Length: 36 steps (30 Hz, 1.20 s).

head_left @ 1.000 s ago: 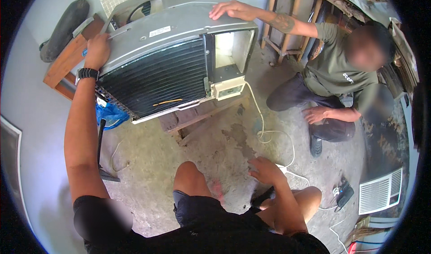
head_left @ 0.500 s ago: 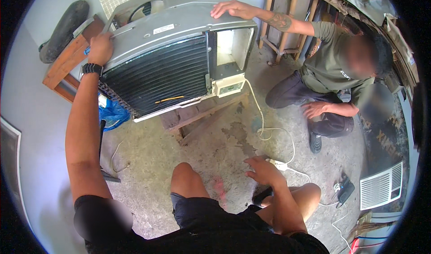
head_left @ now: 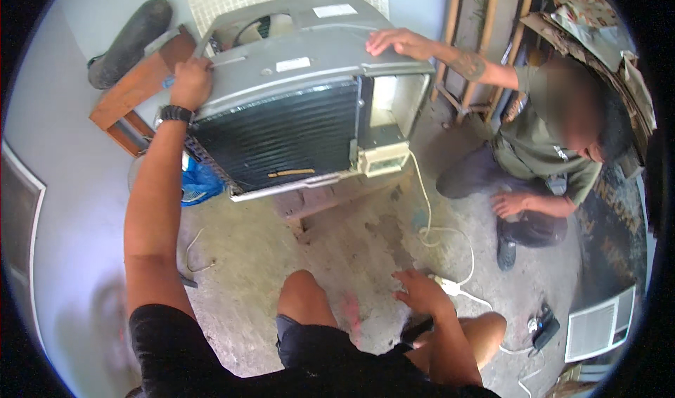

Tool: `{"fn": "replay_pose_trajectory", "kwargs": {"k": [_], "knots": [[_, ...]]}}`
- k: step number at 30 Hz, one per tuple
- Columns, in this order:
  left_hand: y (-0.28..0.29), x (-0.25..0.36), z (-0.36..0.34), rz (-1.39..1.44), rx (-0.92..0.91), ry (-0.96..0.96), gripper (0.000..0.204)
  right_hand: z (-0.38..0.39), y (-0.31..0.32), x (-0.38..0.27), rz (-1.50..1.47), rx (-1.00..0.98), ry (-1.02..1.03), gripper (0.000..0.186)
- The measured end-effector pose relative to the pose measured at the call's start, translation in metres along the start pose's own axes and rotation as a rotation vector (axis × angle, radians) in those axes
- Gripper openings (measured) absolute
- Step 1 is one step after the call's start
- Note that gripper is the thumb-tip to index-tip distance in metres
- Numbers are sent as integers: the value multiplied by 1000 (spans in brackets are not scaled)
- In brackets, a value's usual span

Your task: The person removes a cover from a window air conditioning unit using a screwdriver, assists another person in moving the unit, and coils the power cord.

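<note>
A window air conditioner (head_left: 281, 138), its front cover off and dark fins bare, stands tilted at the far left. My left hand (head_left: 191, 85) is closed at its top left corner. What looks like a screwdriver (head_left: 229, 60) is in that fist, its thin shaft pointing right along the grey casing and a bit of blue showing on the other side. My right hand (head_left: 424, 294) is empty, fingers apart, above the floor by my right knee. A co-worker's hand (head_left: 401, 44) lies flat on the casing's top right. A yellow strip (head_left: 292, 174) sticks on the fins.
The unit rests on a low wooden support (head_left: 309, 204). A white cord (head_left: 426, 201) runs from it to a power strip (head_left: 445, 284). The co-worker (head_left: 548, 145) crouches at right. A white grille panel (head_left: 600, 325) and a black pouch (head_left: 545, 331) lie nearby; a blue bag (head_left: 200, 183) sits left.
The whole view has shifted, so everything appears lower and farther right. Both my hands and the co-worker's hands keep about the same places relative to the air conditioner and floor.
</note>
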<state>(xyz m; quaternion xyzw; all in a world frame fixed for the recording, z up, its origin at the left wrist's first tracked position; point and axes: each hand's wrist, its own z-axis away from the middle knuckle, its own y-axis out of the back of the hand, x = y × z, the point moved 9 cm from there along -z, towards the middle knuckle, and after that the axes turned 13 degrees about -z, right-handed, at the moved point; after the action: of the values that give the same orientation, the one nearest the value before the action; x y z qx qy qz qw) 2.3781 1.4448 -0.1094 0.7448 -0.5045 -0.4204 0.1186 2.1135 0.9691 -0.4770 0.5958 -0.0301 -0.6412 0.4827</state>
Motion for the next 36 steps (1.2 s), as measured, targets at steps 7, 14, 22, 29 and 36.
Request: {"fn": "replay_pose_trajectory", "kwargs": {"k": [7,14,22,29,36], "knots": [[-2,-8,-1,91,-113,188,26,-16,2,18,-32,-97,52,54],[22,10,4,180,-107,280,23,-60,-13,103,-267,-73,-72,42],[39,-10,-3,170,-291,420,30,47,4,76,-43,-35,-314,30],[24,-14,-5,256,-395,508,35,148,47,25,-125,47,-580,31],[17,-10,-8,266,-517,487,35,145,49,-46,-282,289,-585,29]]}}
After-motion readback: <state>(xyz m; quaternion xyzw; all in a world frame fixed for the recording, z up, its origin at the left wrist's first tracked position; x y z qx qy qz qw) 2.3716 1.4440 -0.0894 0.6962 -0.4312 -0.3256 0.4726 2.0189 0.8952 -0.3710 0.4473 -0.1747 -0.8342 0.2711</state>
